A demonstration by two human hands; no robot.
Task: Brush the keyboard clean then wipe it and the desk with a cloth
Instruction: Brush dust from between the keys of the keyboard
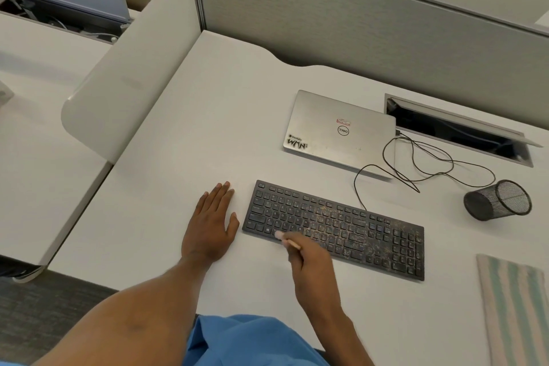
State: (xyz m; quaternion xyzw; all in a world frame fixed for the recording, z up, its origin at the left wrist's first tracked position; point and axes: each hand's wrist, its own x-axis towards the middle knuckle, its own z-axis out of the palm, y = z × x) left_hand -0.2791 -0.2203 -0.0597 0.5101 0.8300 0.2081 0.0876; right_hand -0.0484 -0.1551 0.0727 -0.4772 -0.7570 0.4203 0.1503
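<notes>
A keyboard [356, 226] lies on a desk [208, 128], near the front. Behind it lies a laptop [338, 131]; a cable [430, 163] loops from its right side. Right of the laptop, a hatch [457, 131] is set in the desk. A cup [496, 200] lies on its side right of the keyboard, with a cloth [517, 306] in front of it. The left hand [212, 226] rests flat just left of the keyboard. The right hand [312, 261] holds a brush [286, 239] on the keyboard's front left keys.
</notes>
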